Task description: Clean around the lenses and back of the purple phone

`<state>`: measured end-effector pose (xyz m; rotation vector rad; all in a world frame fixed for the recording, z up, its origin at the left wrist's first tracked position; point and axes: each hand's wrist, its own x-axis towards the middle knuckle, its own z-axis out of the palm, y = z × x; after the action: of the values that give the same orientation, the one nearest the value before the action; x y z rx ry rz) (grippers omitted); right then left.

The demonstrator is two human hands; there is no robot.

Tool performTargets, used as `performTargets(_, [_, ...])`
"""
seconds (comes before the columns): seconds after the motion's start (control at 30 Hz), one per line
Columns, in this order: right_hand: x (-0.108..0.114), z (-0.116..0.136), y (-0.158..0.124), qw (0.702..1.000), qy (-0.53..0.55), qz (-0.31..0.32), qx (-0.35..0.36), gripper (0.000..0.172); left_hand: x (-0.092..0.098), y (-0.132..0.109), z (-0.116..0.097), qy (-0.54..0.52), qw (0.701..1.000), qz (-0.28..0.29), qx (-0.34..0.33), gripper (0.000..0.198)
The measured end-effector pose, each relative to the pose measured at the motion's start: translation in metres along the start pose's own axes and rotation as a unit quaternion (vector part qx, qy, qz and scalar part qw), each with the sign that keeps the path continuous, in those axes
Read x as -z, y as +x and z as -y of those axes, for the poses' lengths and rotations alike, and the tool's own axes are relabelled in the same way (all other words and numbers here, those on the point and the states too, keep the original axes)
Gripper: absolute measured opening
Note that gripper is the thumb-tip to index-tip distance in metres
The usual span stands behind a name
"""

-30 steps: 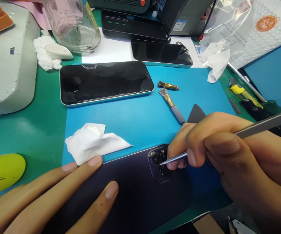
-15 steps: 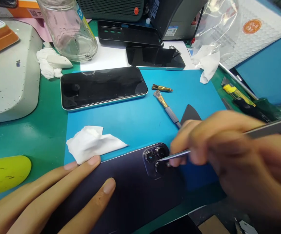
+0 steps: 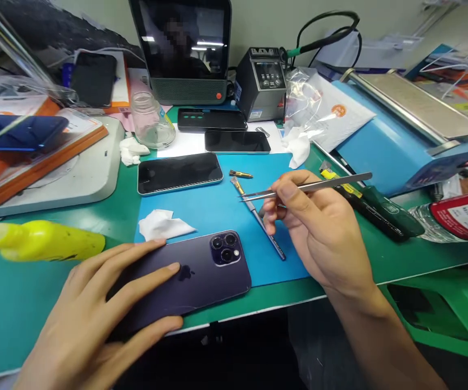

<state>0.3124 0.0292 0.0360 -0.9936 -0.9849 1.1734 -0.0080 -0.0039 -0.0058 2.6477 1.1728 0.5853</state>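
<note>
A dark purple smartphone (image 3: 201, 276) lies back side up near the table's front edge, its camera block to the right. My left hand (image 3: 99, 303) grips it across its left part, one fingertip at the far edge, another on the back and the thumb along the near edge. Metal tweezers (image 3: 319, 184) are pinched in my right hand (image 3: 319, 227), above the blue mat. Their tips point left and are apart from the phone. Beneath them on the mat lies a thin brush (image 3: 258, 219). Crumpled white tissue (image 3: 163, 225) rests just beyond the phone.
Another phone (image 3: 181, 173) lies screen up on the blue mat (image 3: 209, 208), near a short brush (image 3: 241, 174). A yellow bottle (image 3: 55, 241) lies at left. Behind stand a glass jar (image 3: 153, 122) and a screen device (image 3: 185, 89). A yellow-black cutter (image 3: 343, 187) is at right.
My right hand has lifted the tweezers off the phone's camera block and drawn them up and back. The view has widened. My left hand stays on the phone.
</note>
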Motion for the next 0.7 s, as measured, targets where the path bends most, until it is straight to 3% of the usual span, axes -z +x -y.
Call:
performTargets(0.2, [-0.002, 0.0, -0.005, 0.998, 0.04, -0.013, 0.038, 0.034, 0.005, 0.003, -0.018, 0.017, 0.999, -0.051, -0.008, 0.048])
performTargets(0.3, [0.002, 0.007, -0.004, 0.999, 0.02, -0.006, 0.024, 0.03, 0.006, 0.004, -0.021, 0.014, 0.999, -0.048, -0.005, 0.045])
performTargets(0.43, [0.01, 0.027, 0.008, 0.996, -0.056, 0.065, -0.002, 0.021, 0.011, 0.008, -0.025, 0.01, 0.999, -0.029, 0.007, 0.041])
performTargets(0.53, [0.01, 0.034, 0.025, 0.986, -0.107, 0.127, -0.012, 0.035, 0.013, 0.011, -0.026, 0.005, 1.0, 0.003, 0.025, 0.041])
performTargets(0.7, [-0.007, 0.019, 0.058, 0.966, -0.104, 0.199, -0.132, 0.04, 0.006, 0.007, -0.02, -0.017, 0.998, 0.037, 0.051, 0.04])
